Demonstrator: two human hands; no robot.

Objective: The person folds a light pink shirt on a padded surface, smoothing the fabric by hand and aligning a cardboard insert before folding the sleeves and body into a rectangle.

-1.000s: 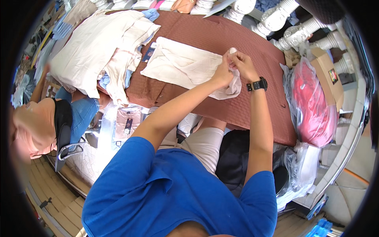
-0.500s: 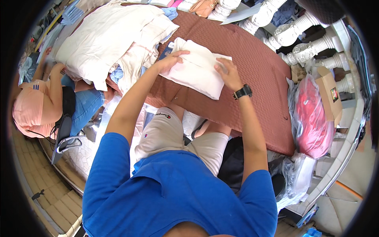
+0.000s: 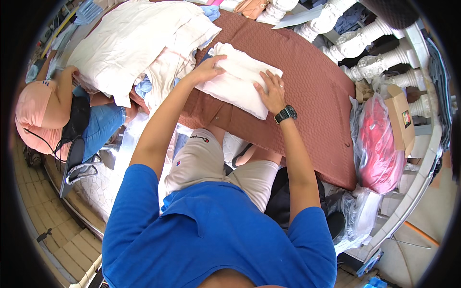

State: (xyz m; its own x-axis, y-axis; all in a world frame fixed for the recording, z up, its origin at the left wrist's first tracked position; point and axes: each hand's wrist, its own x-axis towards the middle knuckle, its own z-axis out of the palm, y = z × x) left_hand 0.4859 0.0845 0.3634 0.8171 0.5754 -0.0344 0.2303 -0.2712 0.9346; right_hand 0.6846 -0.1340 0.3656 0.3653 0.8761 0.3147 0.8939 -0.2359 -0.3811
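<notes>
A folded cream cloth [image 3: 240, 79] lies on the brown quilted table cover [image 3: 307, 96]. My left hand [image 3: 209, 69] rests flat on the cloth's left end, fingers spread. My right hand [image 3: 271, 91], with a black watch on the wrist, presses flat on the cloth's right part. Neither hand grips anything. A heap of cream cloths [image 3: 139, 43] lies just left of the folded piece.
A seated person in a pink top [image 3: 43, 115] is at the left beside a black chair [image 3: 74, 163]. A red bag in clear plastic [image 3: 382, 144] and a cardboard box [image 3: 401, 117] stand at the right. White balusters [image 3: 355, 43] line the far edge.
The cloth went from being held up at one corner with both hands to lying folded; both hands now press flat on it. The view has shifted.
</notes>
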